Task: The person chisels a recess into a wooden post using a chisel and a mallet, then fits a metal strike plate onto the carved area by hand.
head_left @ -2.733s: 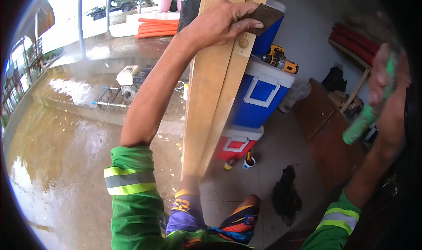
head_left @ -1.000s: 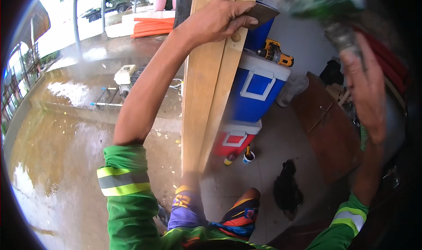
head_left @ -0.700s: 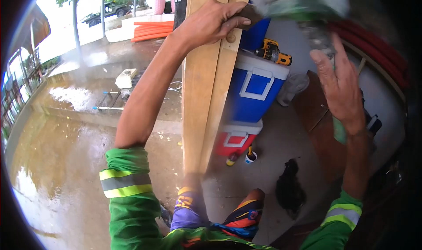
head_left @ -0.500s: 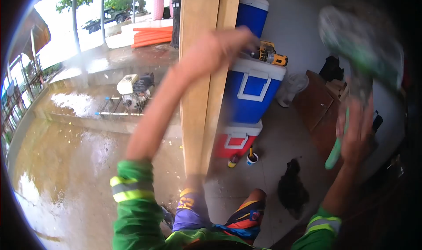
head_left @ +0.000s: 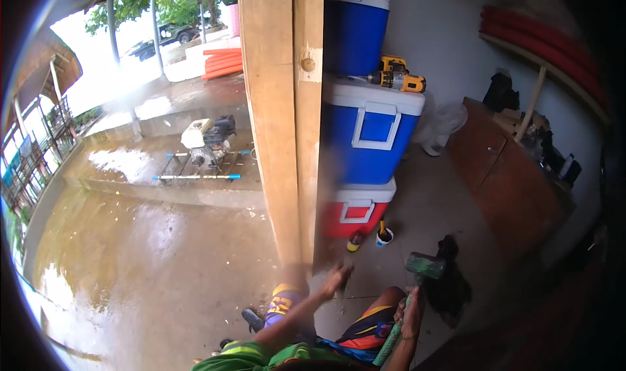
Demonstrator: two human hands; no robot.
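My right hand (head_left: 411, 313) is wrapped round the green handle of a mallet (head_left: 426, 265), its worn, green-stained head upward above my right thigh. My left hand (head_left: 334, 281) is low in front of me, just right of the wooden door's edge; its fingers are closed, with a small blurred greyish thing at their tips that I cannot make out. The wooden door (head_left: 277, 110) stands edge-on before me, its lower end between my legs. High on its edge is a round hole (head_left: 308, 64) in a pale recess.
Blue coolers (head_left: 375, 136) are stacked on a red cooler (head_left: 355, 214), with a yellow cordless drill (head_left: 401, 80) on top. A small tub (head_left: 385, 237) and a black cloth-like heap (head_left: 450, 293) lie on the floor. A brown cabinet (head_left: 508, 175) is right; an engine (head_left: 207, 142) stands outside left.
Both hands have come down: the left from high across the door to knee level, the right with the mallet from the upper right to beside my thigh. The hole in the door edge now shows.
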